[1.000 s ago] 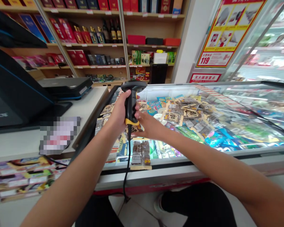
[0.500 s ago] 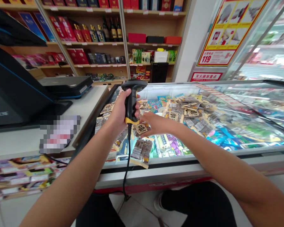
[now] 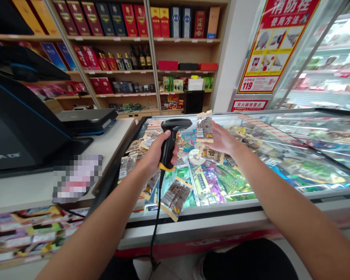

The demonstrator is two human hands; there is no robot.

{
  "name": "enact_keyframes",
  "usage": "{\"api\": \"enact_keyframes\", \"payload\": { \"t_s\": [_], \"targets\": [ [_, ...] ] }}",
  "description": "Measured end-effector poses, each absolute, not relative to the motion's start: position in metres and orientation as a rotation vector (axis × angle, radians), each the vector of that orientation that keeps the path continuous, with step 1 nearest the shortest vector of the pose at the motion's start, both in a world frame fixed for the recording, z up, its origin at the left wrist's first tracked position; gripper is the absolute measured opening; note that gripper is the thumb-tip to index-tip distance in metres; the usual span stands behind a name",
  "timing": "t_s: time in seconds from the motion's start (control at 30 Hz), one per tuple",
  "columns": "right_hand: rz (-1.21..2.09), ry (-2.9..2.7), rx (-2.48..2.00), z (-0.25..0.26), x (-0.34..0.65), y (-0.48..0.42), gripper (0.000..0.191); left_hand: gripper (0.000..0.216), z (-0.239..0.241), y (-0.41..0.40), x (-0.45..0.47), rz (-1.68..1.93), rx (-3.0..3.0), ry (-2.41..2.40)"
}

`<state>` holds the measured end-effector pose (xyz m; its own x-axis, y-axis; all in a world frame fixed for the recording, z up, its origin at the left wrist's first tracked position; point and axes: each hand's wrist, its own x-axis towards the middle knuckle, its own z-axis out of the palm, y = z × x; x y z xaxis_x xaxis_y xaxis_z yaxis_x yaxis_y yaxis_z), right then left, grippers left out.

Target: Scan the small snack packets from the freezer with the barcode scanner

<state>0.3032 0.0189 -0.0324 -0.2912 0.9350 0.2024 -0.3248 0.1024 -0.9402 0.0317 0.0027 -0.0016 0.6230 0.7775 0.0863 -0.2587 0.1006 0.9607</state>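
Note:
My left hand (image 3: 157,151) is wrapped round the handle of a black and yellow barcode scanner (image 3: 168,149), its cord hanging down over the freezer's front edge. To its right, my right hand (image 3: 222,138) holds up a small snack packet (image 3: 204,127), with the clear side and printed label facing me. The scanner head and the packet are apart, at nearly the same height. Below them, similar packets lie on the glass top, one snack packet (image 3: 176,196) near the front edge and another snack packet (image 3: 211,154) under my right hand.
A chest freezer (image 3: 221,212) with a glass top spans the front, with colourful packages showing inside. On the left, a counter (image 3: 116,146) carries a dark checkout machine (image 3: 23,124), a flat scale (image 3: 87,118) and a blurred-out item. Shelves (image 3: 112,39) of boxes and bottles stand behind.
My right hand has lifted a packet from beside the scanner and moved it up and right. The scanner sits slightly lower and further right in view. The camera has tilted up.

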Motion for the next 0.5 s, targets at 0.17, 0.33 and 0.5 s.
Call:
{"api": "enact_keyframes", "payload": {
  "t_s": [0.17,0.33,0.5],
  "targets": [
    [1.464,-1.218,-0.738,-0.0334,0.3060,0.0184,0.043,0.048,-0.0074,0.0027,0.0311,0.785,1.344,0.429],
    [1.501,-1.230,-0.793,-0.0341,0.3083,0.0164,0.044,0.049,-0.0038,0.0047,0.0296,0.825,1.341,0.396],
    [1.466,-1.277,-0.850,-0.0343,0.3077,0.0157,0.049,0.051,-0.0016,0.0048,0.0280,0.818,1.364,0.417]
  ]
}}
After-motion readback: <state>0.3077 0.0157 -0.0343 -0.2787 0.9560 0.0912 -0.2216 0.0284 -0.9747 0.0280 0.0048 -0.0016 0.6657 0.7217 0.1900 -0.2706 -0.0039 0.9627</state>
